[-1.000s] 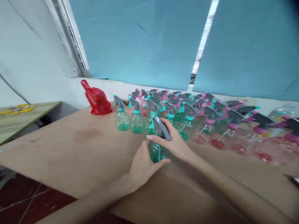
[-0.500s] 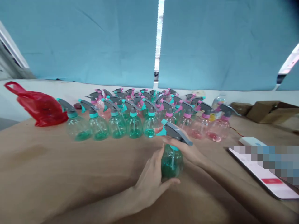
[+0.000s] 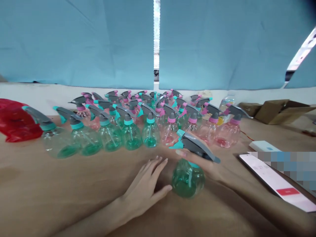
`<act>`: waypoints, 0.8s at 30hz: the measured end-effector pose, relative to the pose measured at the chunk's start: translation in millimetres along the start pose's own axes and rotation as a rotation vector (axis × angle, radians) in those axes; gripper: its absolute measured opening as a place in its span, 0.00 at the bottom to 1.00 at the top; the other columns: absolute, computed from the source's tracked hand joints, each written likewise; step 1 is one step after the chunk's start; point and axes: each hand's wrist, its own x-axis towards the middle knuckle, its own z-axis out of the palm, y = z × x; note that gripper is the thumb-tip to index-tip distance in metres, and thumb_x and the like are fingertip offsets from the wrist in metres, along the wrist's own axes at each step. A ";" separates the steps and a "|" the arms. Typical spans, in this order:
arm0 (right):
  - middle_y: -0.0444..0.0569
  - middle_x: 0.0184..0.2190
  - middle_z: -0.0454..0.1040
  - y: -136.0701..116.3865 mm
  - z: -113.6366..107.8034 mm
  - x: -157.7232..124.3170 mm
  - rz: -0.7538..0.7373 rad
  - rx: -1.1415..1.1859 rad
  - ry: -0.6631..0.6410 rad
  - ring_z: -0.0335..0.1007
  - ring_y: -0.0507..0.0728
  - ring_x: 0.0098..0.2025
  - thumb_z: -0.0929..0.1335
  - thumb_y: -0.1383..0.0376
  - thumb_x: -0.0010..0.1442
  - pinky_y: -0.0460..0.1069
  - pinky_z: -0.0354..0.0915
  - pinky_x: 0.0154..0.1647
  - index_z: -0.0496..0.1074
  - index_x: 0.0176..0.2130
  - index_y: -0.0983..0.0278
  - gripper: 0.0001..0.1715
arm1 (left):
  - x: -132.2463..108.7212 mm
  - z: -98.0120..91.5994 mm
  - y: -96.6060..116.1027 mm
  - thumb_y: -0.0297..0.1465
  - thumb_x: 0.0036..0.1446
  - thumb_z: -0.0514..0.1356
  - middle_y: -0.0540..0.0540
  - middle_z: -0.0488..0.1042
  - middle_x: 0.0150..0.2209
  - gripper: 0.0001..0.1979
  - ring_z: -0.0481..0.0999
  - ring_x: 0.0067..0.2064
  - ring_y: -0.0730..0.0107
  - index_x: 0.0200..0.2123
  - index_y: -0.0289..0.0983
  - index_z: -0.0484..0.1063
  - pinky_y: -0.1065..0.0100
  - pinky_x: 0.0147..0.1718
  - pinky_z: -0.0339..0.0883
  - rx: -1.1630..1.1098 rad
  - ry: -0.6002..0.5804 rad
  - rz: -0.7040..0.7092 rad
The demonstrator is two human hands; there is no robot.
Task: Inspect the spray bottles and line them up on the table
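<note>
1. Two blue curtains (image 3: 74, 42) hang behind everything, with a narrow bright gap between them.
2. One brown table (image 3: 61, 184) carries all the things.
3. A crowd of spray bottles (image 3: 130, 131) stands along the far side of the table. The front row holds five green-tinted bottles on the left and about four pink-tinted ones on the right. The rows behind are too tightly packed to count. Each has a grey trigger head with a teal or pink collar, and a thin tube shows inside the clear bodies. Whether they hold liquid cannot be told.
4. One red plastic bag (image 3: 14, 121) lies at the left end, touching the first bottle. Its contents are hidden.
5. Two brown cardboard boxes (image 3: 276, 110) sit at the far right, the larger one open.
6. One flat screen device (image 3: 274, 182) lies on the right, partly blurred, with a small white box (image 3: 265, 145) just beyond it.
7. One green spray bottle (image 3: 187, 179) stands apart from the crowd, in front of it and near the table's middle. It has a round, see-through green body, a teal collar and nozzle tip, and a grey trigger head pointing left.
8. The right hand (image 3: 209, 164) has its fingers curled round the bottle's neck under the trigger head.
9. The left hand (image 3: 143, 191) lies on the table just left of the bottle, its fingers stretched out and loose and its thumb at the bottle's base.
</note>
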 end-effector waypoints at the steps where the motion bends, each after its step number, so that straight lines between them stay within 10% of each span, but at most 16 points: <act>1: 0.40 0.32 0.71 -0.8 -1.4 1.7 -0.001 -0.013 -0.010 0.63 0.50 0.27 0.67 0.57 0.58 0.47 0.61 0.29 0.70 0.40 0.55 0.09 | 0.9 0.5 -1.9 0.41 0.61 0.56 0.38 0.53 0.64 0.32 0.52 0.64 0.52 0.64 0.38 0.47 0.49 0.58 0.53 0.023 -0.010 -0.012; 17: 0.41 0.24 0.66 11.1 -1.7 8.8 -0.004 -0.029 0.023 0.62 0.52 0.26 0.65 0.55 0.59 0.47 0.61 0.26 0.70 0.32 0.59 0.11 | 2.3 3.1 -4.4 0.43 0.62 0.53 0.39 0.56 0.63 0.25 0.52 0.64 0.53 0.59 0.36 0.60 0.48 0.59 0.50 0.140 -0.053 0.026; 24: 0.44 0.40 0.74 14.9 0.3 12.3 -0.006 0.017 -0.016 0.69 0.56 0.39 0.66 0.57 0.59 0.52 0.64 0.44 0.70 0.47 0.53 0.15 | 2.8 3.6 -5.3 0.42 0.63 0.53 0.38 0.57 0.62 0.25 0.53 0.63 0.53 0.59 0.36 0.60 0.47 0.58 0.51 0.136 -0.049 0.038</act>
